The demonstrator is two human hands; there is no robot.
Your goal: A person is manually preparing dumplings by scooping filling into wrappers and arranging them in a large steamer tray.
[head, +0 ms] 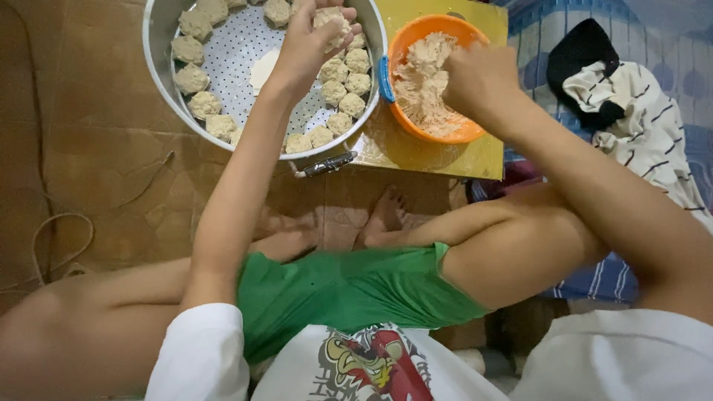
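Now left hand (312,37) grips dumpling (332,21) over steamer tray (160,59); right hand (479,78) pinches filling (420,85), orange bowl (405,41).

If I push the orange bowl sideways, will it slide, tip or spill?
The orange bowl looks like light plastic on a smooth yellow board, so it would probably slide easily. The filling is heaped toward its left side, and the right hand is reaching inside, so it may tip slightly. The filling looks pasty and is unlikely to spill.
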